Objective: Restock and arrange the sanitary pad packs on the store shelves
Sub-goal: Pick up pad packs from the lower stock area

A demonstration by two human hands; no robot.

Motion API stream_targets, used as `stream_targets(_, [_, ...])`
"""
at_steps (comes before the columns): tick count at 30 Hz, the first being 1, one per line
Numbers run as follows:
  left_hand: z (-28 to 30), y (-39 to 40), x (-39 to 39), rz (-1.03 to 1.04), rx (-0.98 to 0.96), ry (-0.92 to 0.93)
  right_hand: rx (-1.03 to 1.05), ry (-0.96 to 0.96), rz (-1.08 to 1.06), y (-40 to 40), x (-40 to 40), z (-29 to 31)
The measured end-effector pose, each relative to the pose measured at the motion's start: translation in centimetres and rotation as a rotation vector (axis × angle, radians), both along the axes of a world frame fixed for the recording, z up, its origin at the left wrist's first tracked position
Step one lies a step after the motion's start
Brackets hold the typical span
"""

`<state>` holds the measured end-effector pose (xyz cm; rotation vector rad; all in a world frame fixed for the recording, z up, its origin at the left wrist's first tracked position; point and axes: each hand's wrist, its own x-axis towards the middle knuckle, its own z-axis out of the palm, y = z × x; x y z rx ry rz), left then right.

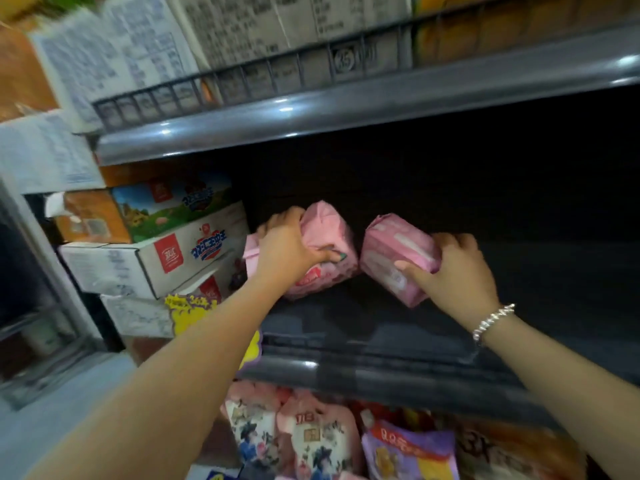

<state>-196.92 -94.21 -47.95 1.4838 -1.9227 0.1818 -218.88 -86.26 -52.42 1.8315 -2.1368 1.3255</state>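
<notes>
Early stage: your left hand (287, 249) curls its grip round one pink pack (325, 251) and your right hand (457, 268) clamps a second pack (398, 258), both down at the left end of the dark middle shelf (363, 341). The two packs sit tilted, nearly touching. Rest of that shelf looks bare, so most stocking and straightening seems left.

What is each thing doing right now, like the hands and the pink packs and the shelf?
Left hand: gripping a pack.
Right hand: gripping a pack.
Left soft pink plastic pad pack: on the shelf, held, tilted.
Right soft pink plastic pad pack: tilted, held, beside the first one.
Dark grey metal shelf: mostly bare.
White cardboard box with red logo: closed, stacked.
</notes>
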Motion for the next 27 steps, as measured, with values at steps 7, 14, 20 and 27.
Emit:
stream_targets(7, [1.1, 12.4, 0.5, -0.041, -0.053, 0.029, -0.017, -0.134, 0.046, 11.9, 0.0, -0.8])
stream_targets(14, [-3.4, 21.3, 4.2, -0.031, -0.012, 0.081, 0.06, -0.163, 0.237, 19.7, 0.8, -5.1])
stream_targets(20, [-12.1, 25.7, 7.8, 0.04, 0.155, 0.119, 0.237, -0.098, 0.316, 22.5, 3.2, -11.8])
stream_targets(27, [-20.6, 27.3, 12.0, 0.188, 0.353, 0.25, 0.412, 0.052, 0.384, 21.2, 7.2, -16.9])
